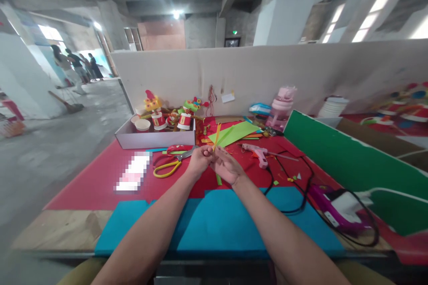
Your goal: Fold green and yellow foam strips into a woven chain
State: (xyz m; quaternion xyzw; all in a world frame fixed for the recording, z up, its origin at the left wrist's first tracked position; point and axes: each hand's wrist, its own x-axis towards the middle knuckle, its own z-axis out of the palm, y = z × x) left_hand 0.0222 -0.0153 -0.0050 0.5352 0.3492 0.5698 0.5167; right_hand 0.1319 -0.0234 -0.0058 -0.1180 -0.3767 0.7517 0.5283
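Observation:
My left hand (pixel 199 161) is closed, with thumb and forefinger pinched on the lower end of thin orange paper strips (pixel 217 134). The strips stand nearly upright and fan slightly apart at the top. Close against it, my right hand (pixel 228 167) has its palm partly turned up and its fingertips at the same end of the strips; its grip is partly hidden. Beyond the hands lie light green paper sheets (pixel 245 130). Scissors with yellow and red handles (pixel 168 170) lie left of my left hand. To the right rests a pink glue gun (pixel 257 153).
A white box (pixel 155 139) holds paper-cup figures (pixel 158 121) and a bowl (pixel 142 125). Blue sheets (pixel 217 227) cover the table's front edge. Black cables (pixel 306 202) run to a purple power strip (pixel 339 213) at right, beside a green panel (pixel 347 169). A pink bottle (pixel 280 109) stands behind.

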